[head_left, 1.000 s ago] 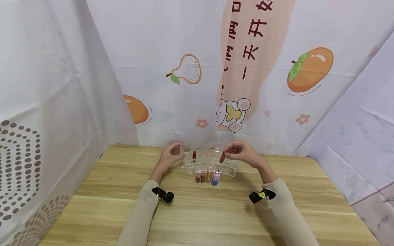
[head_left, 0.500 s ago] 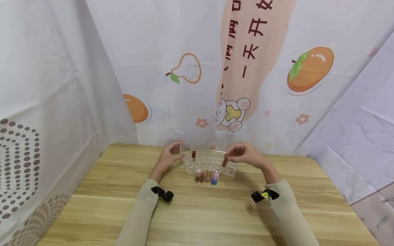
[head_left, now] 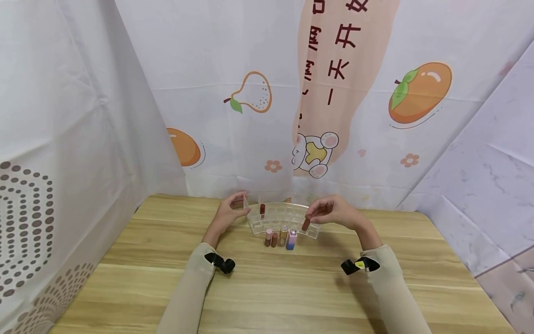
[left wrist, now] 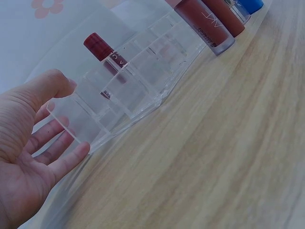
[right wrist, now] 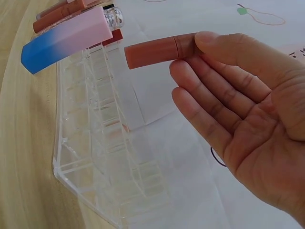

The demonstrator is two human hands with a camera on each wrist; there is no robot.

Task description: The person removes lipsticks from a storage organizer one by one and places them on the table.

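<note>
A clear tiered lipstick organizer (head_left: 283, 211) stands near the table's back edge. My left hand (head_left: 229, 209) holds its left end, thumb at the panel's upper edge and fingers along the outer side in the left wrist view. My right hand (head_left: 333, 211) pinches a reddish-brown lipstick tube (right wrist: 152, 52) by one end between thumb and fingers, tilted above the organizer's right part. A dark red lip tube (left wrist: 97, 46) stands in a slot near the left end. In front stand a pink-capped lip gloss (head_left: 268, 237), a brown tube (head_left: 274, 240), a gold-and-clear tube (head_left: 283, 235) and a pink-and-blue lipstick (head_left: 291, 240).
The wooden table (head_left: 267, 287) extends toward me from the organizer. Close behind it hangs a white printed curtain (head_left: 233, 153). Another dotted white cloth (head_left: 83, 139) hangs at the left. A small black camera (head_left: 225, 266) sits on each wrist.
My right hand has moved slightly right and lower with the brown lipstick tube, over the organizer's right part. My left hand has stayed at the left end.
</note>
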